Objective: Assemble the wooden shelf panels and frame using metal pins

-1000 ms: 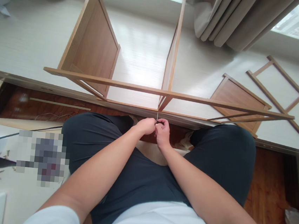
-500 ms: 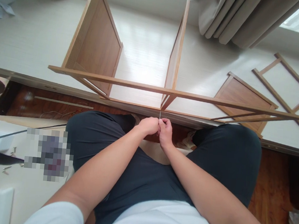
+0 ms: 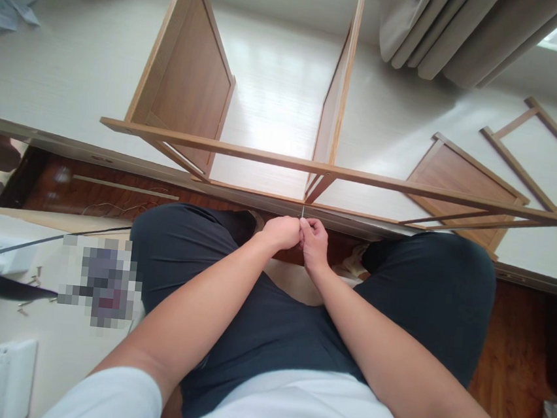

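My left hand [image 3: 282,233] and my right hand [image 3: 314,244] are closed together, low between my knees. Between their fingertips rises a thin metal shaft [image 3: 302,211], its upper end at the near lower rail of a wooden frame [image 3: 258,156], just below the middle upright panel [image 3: 332,102]. My fingers cover the shaft's lower part, so its kind is hidden. The right thumb and fingers pinch beside it; the left fingers are wrapped around its lower end. A larger wooden side panel [image 3: 192,82] stands at the frame's left.
A loose wooden panel [image 3: 468,181] and a ladder-like wooden frame [image 3: 523,154] lie on the white surface at right. Beside my left knee, a pale table [image 3: 61,365] bears several screws [image 3: 36,274], a white device [image 3: 9,377] and a black strap. Grey curtains [image 3: 443,31] hang behind.
The whole view has shifted slightly, so everything appears a little further right. Both hands stay closed at the metal shaft; the wooden frame keeps its position relative to them.
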Demonstrator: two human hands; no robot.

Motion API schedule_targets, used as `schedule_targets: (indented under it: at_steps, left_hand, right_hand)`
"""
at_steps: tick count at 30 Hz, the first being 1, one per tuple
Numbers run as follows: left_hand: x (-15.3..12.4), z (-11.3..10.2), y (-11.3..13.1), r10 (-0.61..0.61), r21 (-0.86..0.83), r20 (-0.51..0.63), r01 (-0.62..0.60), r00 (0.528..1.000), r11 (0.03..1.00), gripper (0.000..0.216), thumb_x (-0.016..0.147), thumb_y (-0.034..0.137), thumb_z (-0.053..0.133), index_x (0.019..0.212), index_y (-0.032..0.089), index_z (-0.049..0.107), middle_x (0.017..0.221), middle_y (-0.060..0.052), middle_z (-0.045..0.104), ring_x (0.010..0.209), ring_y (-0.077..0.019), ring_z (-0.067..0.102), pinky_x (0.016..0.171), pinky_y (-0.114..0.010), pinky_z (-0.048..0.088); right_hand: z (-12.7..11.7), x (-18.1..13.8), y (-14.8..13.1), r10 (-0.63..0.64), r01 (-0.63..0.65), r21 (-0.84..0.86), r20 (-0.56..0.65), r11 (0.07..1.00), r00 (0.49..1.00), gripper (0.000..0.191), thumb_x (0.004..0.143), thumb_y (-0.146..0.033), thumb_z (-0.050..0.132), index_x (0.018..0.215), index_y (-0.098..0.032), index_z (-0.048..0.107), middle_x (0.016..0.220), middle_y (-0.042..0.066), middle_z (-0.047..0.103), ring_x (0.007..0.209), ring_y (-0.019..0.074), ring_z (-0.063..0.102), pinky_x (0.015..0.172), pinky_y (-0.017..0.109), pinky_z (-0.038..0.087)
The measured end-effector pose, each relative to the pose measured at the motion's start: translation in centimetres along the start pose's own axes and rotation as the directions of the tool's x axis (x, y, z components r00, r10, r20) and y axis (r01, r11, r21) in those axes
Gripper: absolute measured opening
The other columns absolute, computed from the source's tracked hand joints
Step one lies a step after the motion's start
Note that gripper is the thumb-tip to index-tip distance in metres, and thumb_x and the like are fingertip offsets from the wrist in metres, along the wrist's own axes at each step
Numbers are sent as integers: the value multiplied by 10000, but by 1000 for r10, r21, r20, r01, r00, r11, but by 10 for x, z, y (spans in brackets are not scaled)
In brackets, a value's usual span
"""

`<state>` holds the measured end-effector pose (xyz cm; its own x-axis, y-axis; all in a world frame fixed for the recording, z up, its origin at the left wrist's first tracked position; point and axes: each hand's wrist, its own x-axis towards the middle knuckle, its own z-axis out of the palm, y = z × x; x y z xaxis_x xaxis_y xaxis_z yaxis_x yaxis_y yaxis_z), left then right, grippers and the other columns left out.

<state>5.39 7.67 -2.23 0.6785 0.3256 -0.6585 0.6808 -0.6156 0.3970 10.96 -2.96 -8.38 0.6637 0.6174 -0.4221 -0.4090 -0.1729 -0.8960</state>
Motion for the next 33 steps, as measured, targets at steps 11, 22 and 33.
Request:
schedule_targets:
  at_steps: [11,22,33]
  left_hand:
    - [-1,0,3,-51,39,-52,53,997,998,293,891,367,550,916,169,763,991,-148,763,933,-236,727,867,-287,533]
    - [-2,-2,1,-21,20,-33,22,999,1000,284,886,326,520,909,164,752,1018,-151,757,888,-244,726,798,-292,536]
    - [1,-1,-3,-13,-2,-13,13,1000,1000,256,884,308,536,892,176,755,1017,-149,760,873,-250,734,809,-312,545]
  right_hand:
    - [-1,2,0,-20,21,-25,17,999,1000,362,815,-556,690,829,-223,548,570,-63,520,494,119,467,479,247,386]
    - [-2,1,1,-14,14,-28,10,999,1000,362,818,-556,689,841,-221,551,576,-55,532,501,121,468,465,243,388]
    - [-1,2,-1,-10,12,-32,42,999,999,359,816,-552,688,852,-224,547,563,-63,523,444,106,423,420,241,350]
